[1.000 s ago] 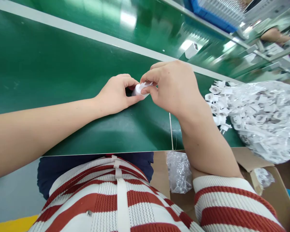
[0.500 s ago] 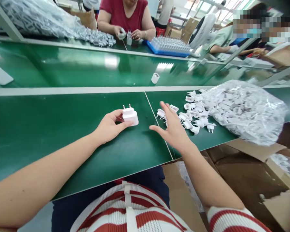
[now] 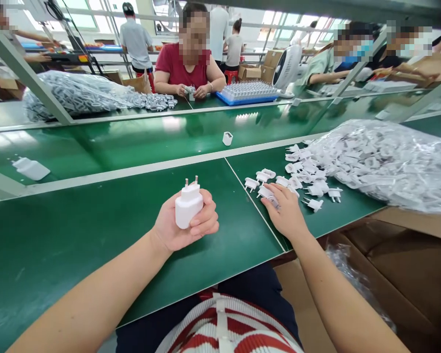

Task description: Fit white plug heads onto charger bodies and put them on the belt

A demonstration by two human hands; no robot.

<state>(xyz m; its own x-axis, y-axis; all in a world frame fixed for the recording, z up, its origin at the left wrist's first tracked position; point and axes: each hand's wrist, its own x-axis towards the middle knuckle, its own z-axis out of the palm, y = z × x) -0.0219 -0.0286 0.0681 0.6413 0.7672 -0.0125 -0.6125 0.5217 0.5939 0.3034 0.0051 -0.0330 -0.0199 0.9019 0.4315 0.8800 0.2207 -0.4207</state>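
Bright daylight is coming through the windows (image 3: 80, 13) at the back, and pale reflections are glinting on the glossy green bench (image 3: 95, 211). A white fan (image 3: 287, 67) is standing across from it, near stacked cardboard boxes (image 3: 274, 59), while metal posts (image 3: 35, 81) are slanting up at the left.

My left hand (image 3: 180, 236) hides one side of the white plastic two-pin charger (image 3: 188, 211). I can't tell whether my right hand (image 3: 287, 212) grips the white plastic plug piece (image 3: 265, 191) it partly covers. The frame's right edge cuts off the clear plastic bag (image 3: 426, 171).
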